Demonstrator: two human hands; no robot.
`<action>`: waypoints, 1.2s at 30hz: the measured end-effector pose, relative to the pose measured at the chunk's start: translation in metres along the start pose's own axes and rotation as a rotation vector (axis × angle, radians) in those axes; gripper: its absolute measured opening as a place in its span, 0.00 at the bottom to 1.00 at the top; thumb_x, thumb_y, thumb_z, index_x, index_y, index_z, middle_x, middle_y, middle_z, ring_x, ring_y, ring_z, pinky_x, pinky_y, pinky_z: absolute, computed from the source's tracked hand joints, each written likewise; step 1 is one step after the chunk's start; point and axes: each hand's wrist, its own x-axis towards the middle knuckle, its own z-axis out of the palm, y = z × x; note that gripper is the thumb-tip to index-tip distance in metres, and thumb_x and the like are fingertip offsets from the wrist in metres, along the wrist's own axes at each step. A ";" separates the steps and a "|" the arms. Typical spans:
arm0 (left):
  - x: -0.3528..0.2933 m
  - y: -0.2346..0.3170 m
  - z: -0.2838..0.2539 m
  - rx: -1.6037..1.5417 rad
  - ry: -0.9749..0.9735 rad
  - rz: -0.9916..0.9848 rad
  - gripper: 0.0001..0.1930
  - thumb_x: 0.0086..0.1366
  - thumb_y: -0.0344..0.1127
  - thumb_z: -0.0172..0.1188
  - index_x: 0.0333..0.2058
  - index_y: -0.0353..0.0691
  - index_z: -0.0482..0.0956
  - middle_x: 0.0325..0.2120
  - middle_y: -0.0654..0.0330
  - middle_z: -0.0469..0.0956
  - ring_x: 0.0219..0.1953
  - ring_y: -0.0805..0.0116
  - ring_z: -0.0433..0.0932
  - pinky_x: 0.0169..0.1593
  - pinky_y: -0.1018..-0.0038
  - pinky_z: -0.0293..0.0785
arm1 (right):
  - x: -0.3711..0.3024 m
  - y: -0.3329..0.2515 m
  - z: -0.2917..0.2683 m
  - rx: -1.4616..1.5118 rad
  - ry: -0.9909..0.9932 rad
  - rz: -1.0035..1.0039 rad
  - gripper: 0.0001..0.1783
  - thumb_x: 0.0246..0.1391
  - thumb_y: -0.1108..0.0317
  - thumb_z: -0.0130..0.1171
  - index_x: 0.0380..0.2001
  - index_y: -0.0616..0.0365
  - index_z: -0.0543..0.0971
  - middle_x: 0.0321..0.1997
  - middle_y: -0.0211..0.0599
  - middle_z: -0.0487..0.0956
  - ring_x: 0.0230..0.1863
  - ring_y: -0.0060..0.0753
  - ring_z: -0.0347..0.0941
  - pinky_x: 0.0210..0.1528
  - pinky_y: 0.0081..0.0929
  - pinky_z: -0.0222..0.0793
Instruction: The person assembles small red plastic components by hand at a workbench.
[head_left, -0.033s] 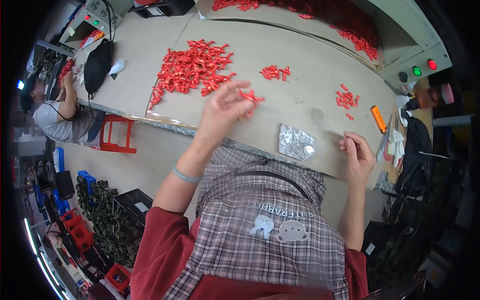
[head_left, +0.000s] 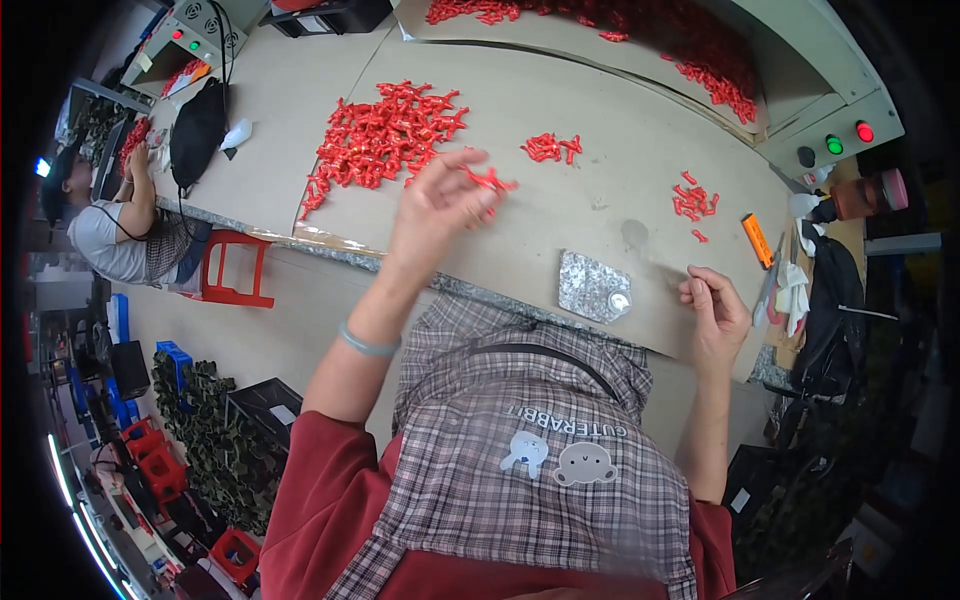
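the left hand is above the counter, inward of its near edge, its grip pinching a small, blurred red piece between thumb and fingers. the large red pile lies just beyond that hand, its left side along a seam in the counter. farther right, toward the far edge, sits a small red cluster; a looser red group lies nearer the right end, with a single red bit just below it.

the right hand is over the near edge, toward the right corner, fingers curled in and thumb close to them; i cannot tell whether its grip pinches anything. between the hands, near that same edge, lies a speckled grey slab with a pale round spot. an orange-handled tool lies by the right end. a pale box with green and red lights stands along the far edge.
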 end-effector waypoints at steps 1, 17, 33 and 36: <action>0.012 0.002 -0.009 0.093 0.099 0.093 0.22 0.63 0.29 0.64 0.55 0.37 0.72 0.31 0.65 0.81 0.30 0.82 0.76 0.30 0.84 0.69 | 0.000 0.001 -0.002 0.006 -0.024 0.012 0.07 0.61 0.78 0.56 0.39 0.66 0.82 0.33 0.35 0.81 0.33 0.22 0.78 0.37 0.19 0.75; 0.070 0.022 -0.059 1.214 0.291 0.700 0.19 0.64 0.31 0.60 0.54 0.40 0.76 0.40 0.55 0.81 0.36 0.62 0.81 0.39 0.69 0.78 | 0.001 -0.001 0.005 -0.078 -0.057 0.058 0.07 0.61 0.77 0.57 0.40 0.65 0.82 0.32 0.36 0.82 0.32 0.22 0.78 0.36 0.20 0.76; -0.053 0.038 0.072 -0.211 -0.351 -0.240 0.31 0.67 0.27 0.58 0.66 0.33 0.59 0.35 0.48 0.84 0.27 0.74 0.81 0.32 0.83 0.73 | -0.016 -0.065 0.051 0.061 -0.264 -0.284 0.24 0.46 0.86 0.62 0.49 0.61 0.77 0.40 0.40 0.80 0.34 0.25 0.77 0.34 0.21 0.74; -0.053 0.039 0.073 -0.165 -0.343 -0.212 0.31 0.67 0.27 0.58 0.66 0.34 0.60 0.34 0.50 0.84 0.27 0.75 0.80 0.32 0.83 0.72 | -0.019 -0.064 0.052 0.086 -0.276 -0.291 0.24 0.46 0.86 0.62 0.49 0.61 0.77 0.40 0.40 0.79 0.34 0.25 0.77 0.33 0.21 0.74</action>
